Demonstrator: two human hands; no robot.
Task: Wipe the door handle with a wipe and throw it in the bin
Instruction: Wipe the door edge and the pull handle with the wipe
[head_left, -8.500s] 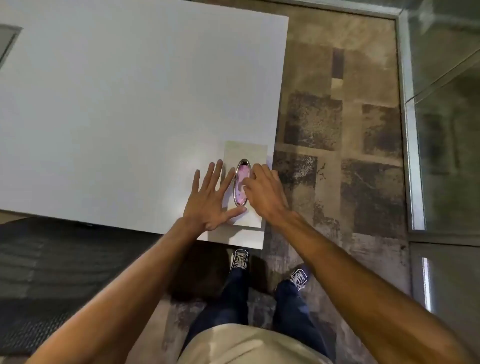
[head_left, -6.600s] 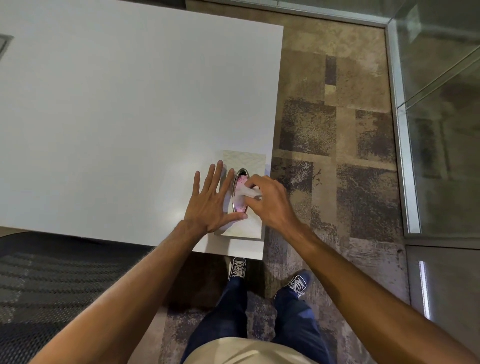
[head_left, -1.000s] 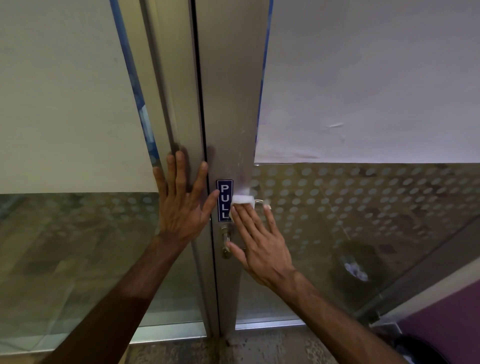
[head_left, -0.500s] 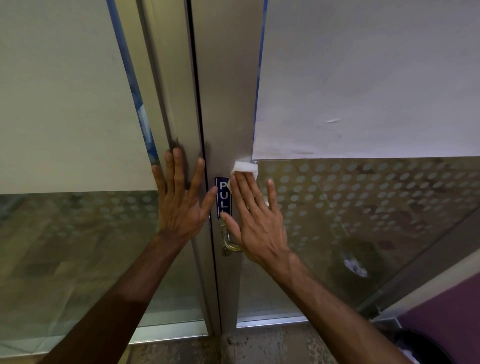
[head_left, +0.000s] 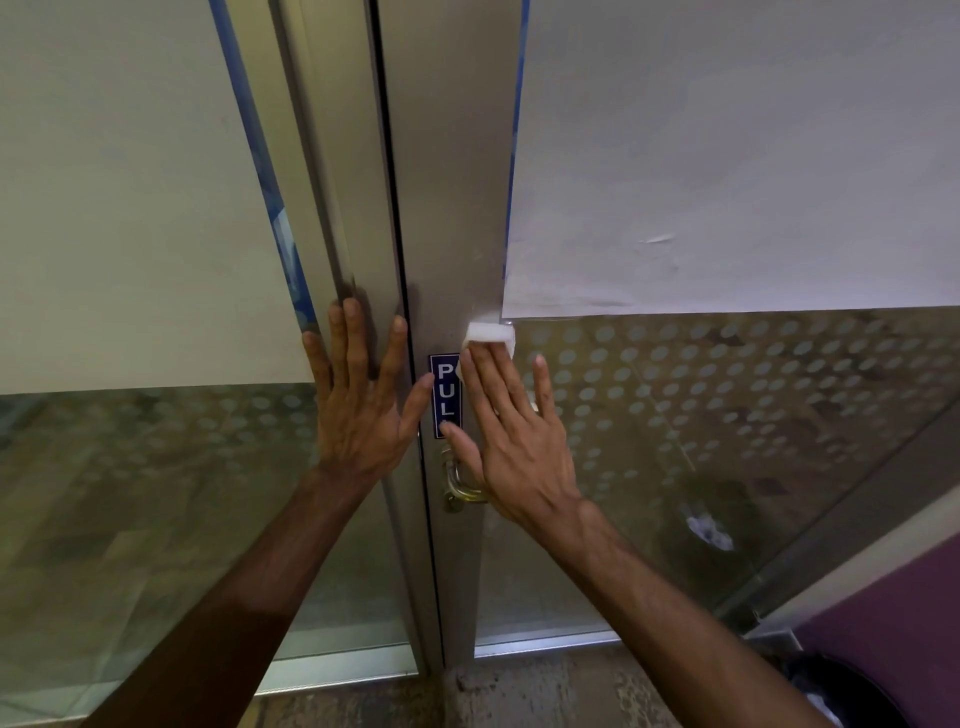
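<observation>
A metal-framed glass door carries a blue PULL sign (head_left: 445, 395). My right hand (head_left: 511, 441) lies flat on the door with its fingertips pressing a folded white wipe (head_left: 489, 334) against the frame, just above the sign. The door handle is almost wholly hidden under that hand; only a metal sliver (head_left: 533, 406) shows between the fingers. A brass lock (head_left: 457, 486) hangs below my right thumb. My left hand (head_left: 363, 410) rests flat, fingers spread, on the neighbouring frame and holds nothing.
White sheets cover the upper glass on both sides. A dark bin (head_left: 831, 696) stands on the floor at the bottom right, beside a purple panel (head_left: 893, 613). Through the dotted glass a dark round shape with white scraps (head_left: 709, 530) shows.
Several seconds ago both hands were at a wipe pack on a white table. Within the last second my right hand slid the wipe up the door; the left hand stayed put.
</observation>
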